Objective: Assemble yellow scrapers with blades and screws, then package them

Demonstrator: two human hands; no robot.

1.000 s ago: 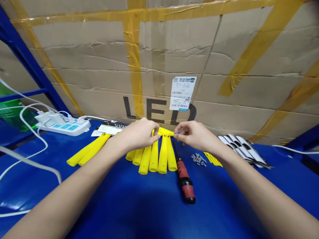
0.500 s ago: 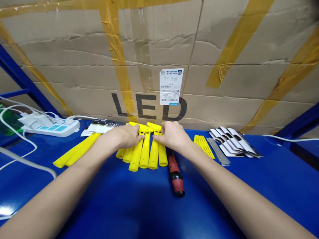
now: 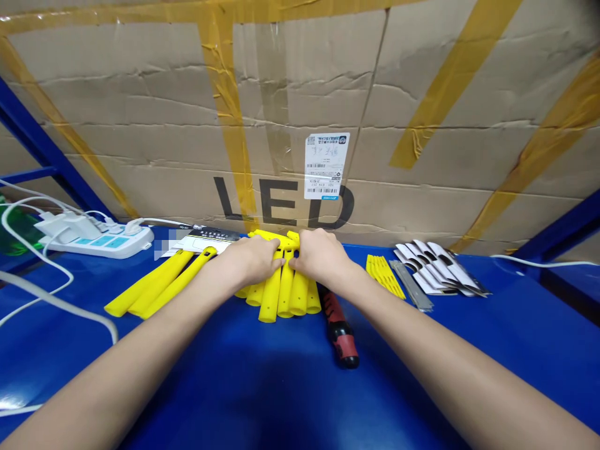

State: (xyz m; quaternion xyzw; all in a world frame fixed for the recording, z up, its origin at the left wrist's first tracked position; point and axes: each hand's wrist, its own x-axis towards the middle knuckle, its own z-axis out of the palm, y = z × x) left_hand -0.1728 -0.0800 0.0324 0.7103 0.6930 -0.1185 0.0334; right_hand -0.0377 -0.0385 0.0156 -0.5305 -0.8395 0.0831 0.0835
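Near the back of the blue table, my left hand (image 3: 255, 257) is closed around the left side of a row of yellow plastic handles (image 3: 287, 294), gripping their wide top ends. From the right, my right hand (image 3: 323, 255) is closed on the tops of the same row, its thumb close to the left one. The tubular ends of the handles point toward me, pressed side by side. Beside them, partly under my right wrist, lies a red and black tool handle (image 3: 344, 340); its far end is hidden. My left forearm partly covers several more yellow handles (image 3: 159, 287).
A white power strip (image 3: 117, 242) with plugs and cables sits at the left. On the right lie thin yellow pieces (image 3: 384, 276), grey metal strips (image 3: 412, 286) and several white-and-black packages (image 3: 440, 269). A large cardboard box (image 3: 164, 144) stands behind the blue table (image 3: 281, 400).
My left hand has moved right, closer to my right hand, and the yellow handles are bunched more tightly. The red and black tool handle has shifted slightly right.
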